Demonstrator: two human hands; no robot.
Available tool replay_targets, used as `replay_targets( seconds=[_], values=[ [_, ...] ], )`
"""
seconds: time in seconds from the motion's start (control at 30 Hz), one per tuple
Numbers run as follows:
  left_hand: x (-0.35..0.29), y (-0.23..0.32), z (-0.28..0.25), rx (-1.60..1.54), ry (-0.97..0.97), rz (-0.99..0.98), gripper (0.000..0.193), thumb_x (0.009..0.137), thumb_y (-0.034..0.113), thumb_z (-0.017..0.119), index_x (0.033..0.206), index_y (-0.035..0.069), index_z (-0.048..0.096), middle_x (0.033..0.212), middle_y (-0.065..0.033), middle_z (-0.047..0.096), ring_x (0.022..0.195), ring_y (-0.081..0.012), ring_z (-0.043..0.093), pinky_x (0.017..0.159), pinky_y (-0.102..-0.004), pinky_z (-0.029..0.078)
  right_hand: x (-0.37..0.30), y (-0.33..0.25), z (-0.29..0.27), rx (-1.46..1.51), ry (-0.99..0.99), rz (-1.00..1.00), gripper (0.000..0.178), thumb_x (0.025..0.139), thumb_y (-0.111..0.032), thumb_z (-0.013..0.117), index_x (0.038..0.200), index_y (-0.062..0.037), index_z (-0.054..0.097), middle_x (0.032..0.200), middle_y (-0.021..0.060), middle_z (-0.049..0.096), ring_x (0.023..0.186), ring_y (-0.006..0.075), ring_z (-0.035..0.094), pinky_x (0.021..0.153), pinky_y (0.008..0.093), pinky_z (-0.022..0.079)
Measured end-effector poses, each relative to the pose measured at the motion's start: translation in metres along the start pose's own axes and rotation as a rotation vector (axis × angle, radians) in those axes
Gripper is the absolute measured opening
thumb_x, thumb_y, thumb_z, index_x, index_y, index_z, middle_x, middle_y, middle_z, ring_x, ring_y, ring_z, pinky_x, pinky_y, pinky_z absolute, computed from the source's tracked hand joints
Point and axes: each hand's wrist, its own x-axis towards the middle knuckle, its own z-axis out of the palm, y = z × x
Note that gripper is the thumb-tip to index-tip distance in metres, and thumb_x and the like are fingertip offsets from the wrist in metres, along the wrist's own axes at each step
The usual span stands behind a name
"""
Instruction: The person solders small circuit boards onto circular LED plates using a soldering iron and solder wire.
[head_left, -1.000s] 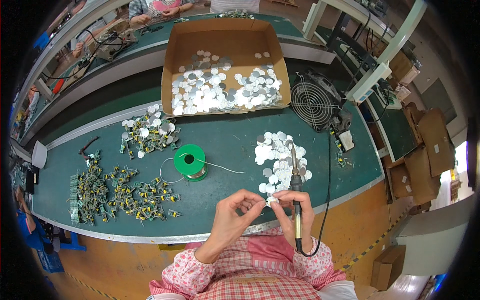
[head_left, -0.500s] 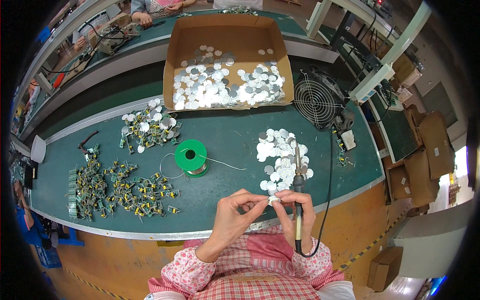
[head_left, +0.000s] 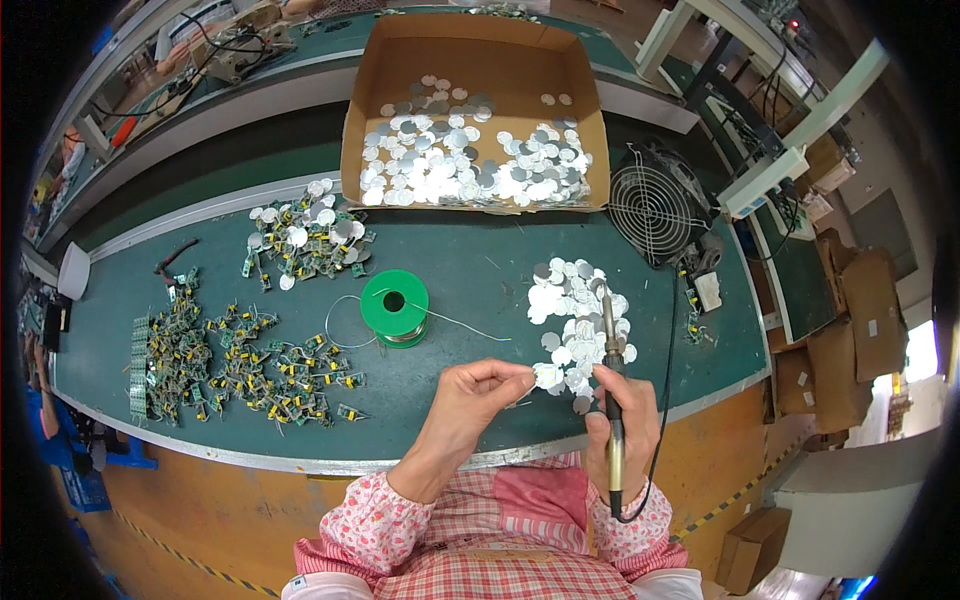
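The thumb and forefinger of my left hand [head_left: 465, 405] are pinched at the near left edge of a pile of round white and grey discs [head_left: 580, 325]. Whether a disc sits between the fingertips I cannot make out. My right hand [head_left: 635, 425] is closed round a soldering iron [head_left: 614, 455], its tip pointing away from me over the pile. A grey disc [head_left: 583, 404] lies beside the right thumb. Left of the pile stands a green spool of solder wire [head_left: 394, 308], a loose end of wire stretching right toward the discs.
Small circuit boards with yellow parts [head_left: 270, 370] cover the left of the green bench [head_left: 450, 270]. Behind them is a heap of boards with discs [head_left: 310, 235]. A cardboard box [head_left: 475, 200] of discs stands at the back, with a fan [head_left: 655, 205] to its right. The iron's cord [head_left: 672, 350] crosses the bench.
My hands have parted from a shared pinch on a small white piece. The left now touches the pile's edge; the right has shifted slightly right with the soldering iron. The view has shifted a little.
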Motion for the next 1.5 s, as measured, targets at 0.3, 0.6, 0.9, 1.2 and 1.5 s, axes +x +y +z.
replay_targets(
  seconds=[0.3,0.6,0.9,1.2,1.5],
  values=[
    [0.013,0.003,-0.01,-0.05,0.035,0.008,0.015,0.079,0.008,0.069,0.093,0.0,0.068,0.083,-0.0036,0.067,0.074,-0.0077,0.057,0.068,-0.0219,0.042,-0.005,-0.008,-0.001,0.331,0.11,0.117,0.013,0.078,-0.004,0.06,0.09,0.0006,0.063,0.051,0.003,0.056,0.045,0.0133,0.055,0.046,0.024,0.043],
    [0.017,0.007,-0.014,-0.051,0.054,0.017,0.017,0.081,0.011,0.069,0.095,0.0,0.068,0.083,-0.0017,0.066,0.074,-0.0052,0.055,0.067,-0.0191,0.042,0.001,-0.013,0.002,0.343,0.015,0.115,0.011,0.082,-0.007,0.057,0.089,0.0009,0.06,0.052,0.0043,0.059,0.047,0.0122,0.059,0.046,0.0225,0.045],
    [0.017,0.009,-0.015,-0.078,0.077,0.028,0.016,0.08,0.012,0.069,0.091,0.001,0.068,0.081,-0.0021,0.065,0.072,-0.0068,0.053,0.065,-0.0215,0.039,0.012,-0.018,0.005,0.326,-0.065,0.11,0.016,0.085,-0.011,0.051,0.088,0.0037,0.055,0.065,0.0124,0.06,0.045,0.0131,0.058,0.042,0.0224,0.044],
    [0.015,0.007,-0.017,-0.087,0.054,0.036,0.016,0.082,0.012,0.068,0.093,0.001,0.068,0.081,-0.0011,0.065,0.073,-0.0054,0.055,0.066,-0.0203,0.042,0.015,-0.013,0.006,0.232,-0.1,-0.022,0.015,0.085,-0.012,0.054,0.084,0.0026,0.058,0.06,0.0099,0.06,0.044,0.0133,0.058,0.042,0.0219,0.043],
    [0.012,0.006,-0.018,-0.073,0.041,0.003,0.015,0.08,0.01,0.068,0.091,0.0,0.068,0.081,-0.0031,0.066,0.073,-0.0077,0.056,0.065,-0.0227,0.042,0.002,-0.005,-0.001,0.281,-0.06,-0.063,0.015,0.084,-0.012,0.054,0.085,0.0023,0.058,0.06,0.0105,0.059,0.043,0.0141,0.056,0.041,0.0226,0.042]
  ],
)
